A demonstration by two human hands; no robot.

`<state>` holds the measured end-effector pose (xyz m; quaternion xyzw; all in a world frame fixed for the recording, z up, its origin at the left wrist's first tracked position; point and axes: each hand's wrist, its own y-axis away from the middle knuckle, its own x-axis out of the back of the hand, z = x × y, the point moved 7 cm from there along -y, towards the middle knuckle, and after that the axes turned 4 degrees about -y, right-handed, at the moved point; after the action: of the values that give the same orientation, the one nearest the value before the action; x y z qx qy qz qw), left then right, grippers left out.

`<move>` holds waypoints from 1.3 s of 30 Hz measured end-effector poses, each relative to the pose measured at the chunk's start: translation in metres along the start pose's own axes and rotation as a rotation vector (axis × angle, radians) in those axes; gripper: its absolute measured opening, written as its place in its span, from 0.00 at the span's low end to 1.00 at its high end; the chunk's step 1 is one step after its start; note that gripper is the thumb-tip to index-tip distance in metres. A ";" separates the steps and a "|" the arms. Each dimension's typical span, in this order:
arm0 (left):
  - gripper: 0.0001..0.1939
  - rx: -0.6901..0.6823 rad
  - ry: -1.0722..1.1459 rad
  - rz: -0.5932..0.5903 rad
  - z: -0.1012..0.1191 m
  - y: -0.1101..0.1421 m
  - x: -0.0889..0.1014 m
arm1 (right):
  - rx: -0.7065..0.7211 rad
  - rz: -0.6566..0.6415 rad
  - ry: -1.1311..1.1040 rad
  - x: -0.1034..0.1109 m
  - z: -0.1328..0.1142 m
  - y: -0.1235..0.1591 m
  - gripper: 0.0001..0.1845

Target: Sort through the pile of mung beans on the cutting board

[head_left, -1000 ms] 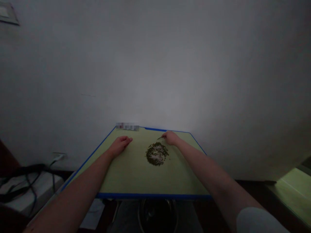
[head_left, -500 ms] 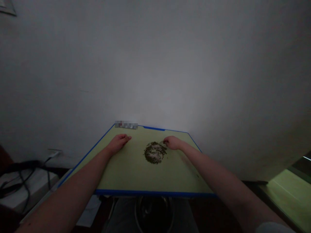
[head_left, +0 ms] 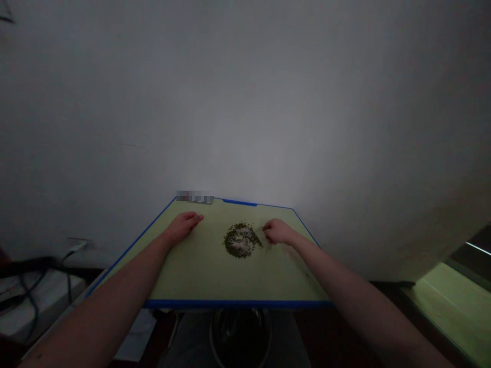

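Observation:
On the pale green tabletop (head_left: 192, 278) lies a round, spread-out pile (head_left: 235, 249) of small dark green grains mixed with whitish ones. My right hand (head_left: 277, 232) is just right of the pile, its fingers pinched and pointing down at the surface. A faint, see-through edge shows by those fingertips; what they hold is too dim to name. Some dark grains trail from the pile toward this hand. Left of the pile and apart from it, my left hand (head_left: 184, 226) rests on the tabletop with its fingers curled in, nothing visible in them.
Blue edging (head_left: 238, 303) runs round the table. A blurred-out strip (head_left: 195, 197) lies at the back left corner, against a grey wall (head_left: 245, 102). Below the front edge, a round metal-rimmed bowl (head_left: 241, 337) sits between my legs. Dark cables (head_left: 34, 266) lie at the left.
My right hand has drawn slightly right and down from the pile's edge, and a short trail of grains now reaches out there. The left hand keeps its pose. The view has shifted slightly.

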<state>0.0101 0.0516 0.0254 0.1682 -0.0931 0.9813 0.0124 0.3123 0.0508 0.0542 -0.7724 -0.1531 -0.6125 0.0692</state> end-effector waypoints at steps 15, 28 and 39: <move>0.18 -0.016 -0.008 -0.004 0.003 0.001 0.000 | 0.049 0.152 -0.022 -0.003 0.013 0.041 0.19; 0.19 -0.026 0.001 -0.003 -0.003 -0.003 0.000 | 0.076 0.169 -0.144 -0.006 0.015 0.053 0.20; 0.19 0.000 0.042 -0.007 -0.006 -0.003 -0.001 | 0.170 0.147 -0.111 -0.016 -0.004 0.043 0.20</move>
<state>0.0092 0.0555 0.0203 0.1479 -0.0924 0.9845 0.0176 0.3191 0.0064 0.0427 -0.8055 -0.1511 -0.5470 0.1705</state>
